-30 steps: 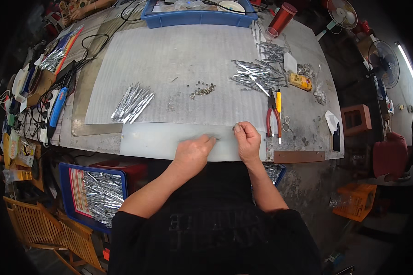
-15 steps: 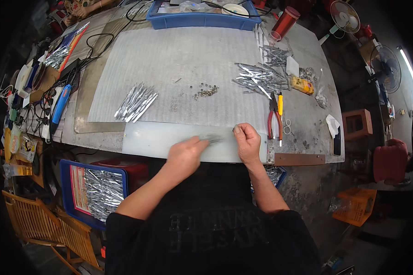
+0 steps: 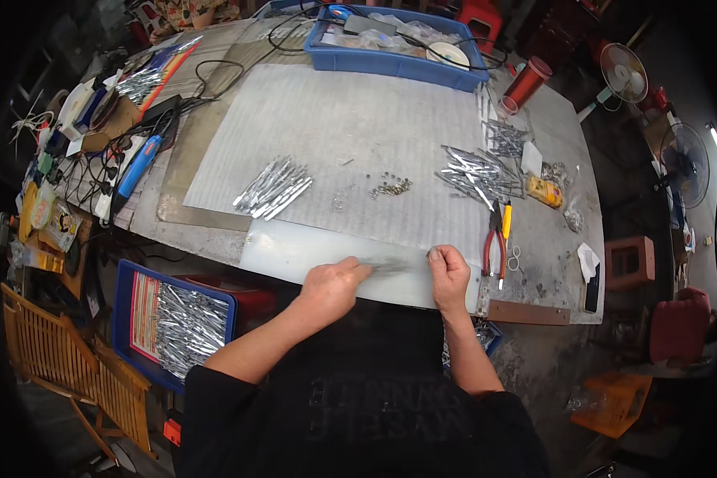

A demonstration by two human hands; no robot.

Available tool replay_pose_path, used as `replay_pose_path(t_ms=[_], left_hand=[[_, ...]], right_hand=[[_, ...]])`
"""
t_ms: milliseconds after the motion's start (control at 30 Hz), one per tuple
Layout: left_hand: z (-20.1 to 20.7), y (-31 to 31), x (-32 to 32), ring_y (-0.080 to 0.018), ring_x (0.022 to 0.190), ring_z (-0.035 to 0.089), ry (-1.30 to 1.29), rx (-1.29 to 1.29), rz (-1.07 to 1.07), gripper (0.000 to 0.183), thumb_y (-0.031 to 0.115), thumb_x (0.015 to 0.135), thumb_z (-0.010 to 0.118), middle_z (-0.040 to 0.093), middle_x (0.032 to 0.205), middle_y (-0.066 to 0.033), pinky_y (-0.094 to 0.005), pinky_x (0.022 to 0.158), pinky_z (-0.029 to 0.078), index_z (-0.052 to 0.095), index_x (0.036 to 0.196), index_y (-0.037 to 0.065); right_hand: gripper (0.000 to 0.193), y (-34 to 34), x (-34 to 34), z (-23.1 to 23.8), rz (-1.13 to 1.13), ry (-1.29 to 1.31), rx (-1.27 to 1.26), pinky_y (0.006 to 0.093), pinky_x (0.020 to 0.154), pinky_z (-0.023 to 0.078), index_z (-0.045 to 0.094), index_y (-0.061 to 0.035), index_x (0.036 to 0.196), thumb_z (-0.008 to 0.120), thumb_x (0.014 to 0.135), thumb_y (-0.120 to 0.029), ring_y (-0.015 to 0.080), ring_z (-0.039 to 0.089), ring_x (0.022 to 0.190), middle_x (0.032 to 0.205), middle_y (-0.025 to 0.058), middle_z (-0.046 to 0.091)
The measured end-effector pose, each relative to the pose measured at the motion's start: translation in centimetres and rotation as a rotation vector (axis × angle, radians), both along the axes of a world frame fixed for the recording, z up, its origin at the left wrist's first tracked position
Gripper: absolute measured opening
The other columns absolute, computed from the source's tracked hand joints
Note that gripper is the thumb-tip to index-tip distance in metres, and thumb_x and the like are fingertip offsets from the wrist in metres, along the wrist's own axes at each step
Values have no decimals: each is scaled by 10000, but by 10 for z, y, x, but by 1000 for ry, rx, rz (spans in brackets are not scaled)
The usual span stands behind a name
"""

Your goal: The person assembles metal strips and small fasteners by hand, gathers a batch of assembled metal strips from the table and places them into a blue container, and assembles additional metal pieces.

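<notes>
Over the near white board [image 3: 287, 251], my left hand [image 3: 333, 287] is closed, its thumb and fingers pressed together. By its fingertips lies a blurred grey patch [image 3: 388, 266]; whether that is a held thing or a mark on the board, I cannot tell. My right hand [image 3: 451, 279] is closed in a pinch near the board's right end, and anything inside it is hidden. Beyond the hands, small metal rings [image 3: 392, 187] lie loose on a pale foam sheet [image 3: 350, 111]. A pile of silvery metal strips [image 3: 272, 188] rests at the sheet's left, another metal strip pile [image 3: 479, 174] at its right.
Red-handled pliers [image 3: 494, 245], a yellow-handled tool [image 3: 507, 221] and small scissors [image 3: 515, 258] lie right of my right hand. A blue bin [image 3: 398, 70] stands at the back. Below the table's left edge, a blue crate [image 3: 123, 319] holds many strips. A person [image 3: 195, 14] sits far left.
The whole view has shifted and tilted, so the table sits lower and further right. Both hands stay closed over the white board, about as far apart as before.
</notes>
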State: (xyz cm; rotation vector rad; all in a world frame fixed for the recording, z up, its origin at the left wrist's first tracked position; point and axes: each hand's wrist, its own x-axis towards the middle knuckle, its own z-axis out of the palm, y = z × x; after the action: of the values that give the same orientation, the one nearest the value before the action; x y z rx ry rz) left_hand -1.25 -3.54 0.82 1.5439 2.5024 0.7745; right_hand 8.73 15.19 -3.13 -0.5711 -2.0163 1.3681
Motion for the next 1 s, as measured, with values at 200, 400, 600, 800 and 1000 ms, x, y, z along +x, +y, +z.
replay_pose_path(t_ms=[200,400,600,800,1000], left_hand=[[-6,31,16,-267,598,564,62,25,-15,300,10,665,516,532,738,-65,-359,507,462,599,940,99],[-5,2,7,-288,601,566,30,7,4,245,19,676,511,533,741,-103,-377,509,464,589,900,81],[-11,-29,-52,-332,632,555,134,222,348,253,4,712,474,531,752,-122,-425,537,454,574,932,83],[-5,-34,-112,-328,688,551,277,156,543,176,-3,704,478,526,730,-128,-417,570,460,547,851,67],[-18,-25,-138,-276,711,535,504,69,534,73,17,664,518,534,737,-88,-379,562,470,505,713,69]], right_hand=[[148,0,4,2,6,-3,-61,224,549,392,542,24,753,550,821,-108,86,464,597,643,41,521],[149,-1,6,1,31,8,-118,202,560,378,536,20,747,542,830,-103,62,437,606,646,4,499],[143,2,7,2,28,9,-133,196,555,370,535,18,744,540,829,-97,57,429,603,645,-2,491],[142,0,2,-1,32,8,-86,211,554,376,534,20,741,533,828,-93,69,436,602,645,14,500],[149,0,4,0,13,-19,-21,230,554,385,533,25,731,542,818,-96,89,450,597,641,36,504]])
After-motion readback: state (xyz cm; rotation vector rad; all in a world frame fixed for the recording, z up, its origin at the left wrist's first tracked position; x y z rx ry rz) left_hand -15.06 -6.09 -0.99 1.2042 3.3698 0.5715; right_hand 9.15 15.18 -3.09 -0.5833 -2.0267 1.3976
